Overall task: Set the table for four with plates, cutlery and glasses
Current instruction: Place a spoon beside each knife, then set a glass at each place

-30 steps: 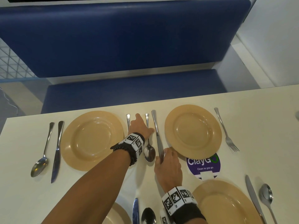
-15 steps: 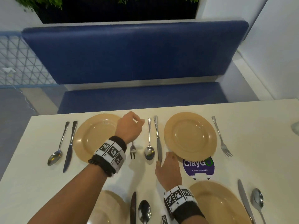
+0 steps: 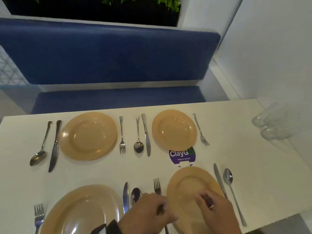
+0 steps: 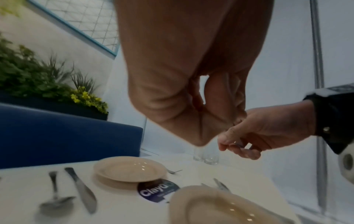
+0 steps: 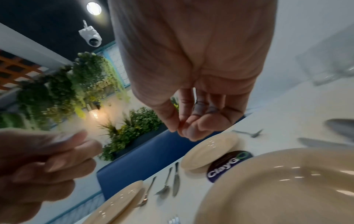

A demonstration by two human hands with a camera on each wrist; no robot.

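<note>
Plates are down at all four places: two along the far edge of the desk (image 3: 253,166) and two along the near edge, each flanked by cutlery so that every seat has its own set. The far-left plate (image 3: 87,135) and far-right plate (image 3: 173,130) each have a fork on one side and a knife and spoon on the other. The near places mirror them for diners facing the other way.

The left hand (image 3: 148,215) hovers at the near edge between the two near plates, over the handle of a fork (image 3: 157,185) lying just beside the near-right plate (image 3: 189,183). Its fingers are curled, and thumb and forefinger seem to pinch the handle, probably to square the fork up with the plate. The right hand (image 3: 219,215) hangs over that same plate. Its fingers are bunched against the thumb, pinching a thin item (image 3: 210,206) too small and blurred to name. A knife (image 3: 218,179) and spoon (image 3: 228,176) lie just beside the plate's other side.

The glasses (image 3: 276,122) stand clustered at the far right corner, well apart from every setting. Judging by that, plates and cutlery are nearly settled and handing out the glasses is what remains. They are clear and packed close, so lifting one without knocking its neighbour will need care. A purple sticker (image 3: 181,155) sits between the two right-hand plates, partly covered by both.
</note>
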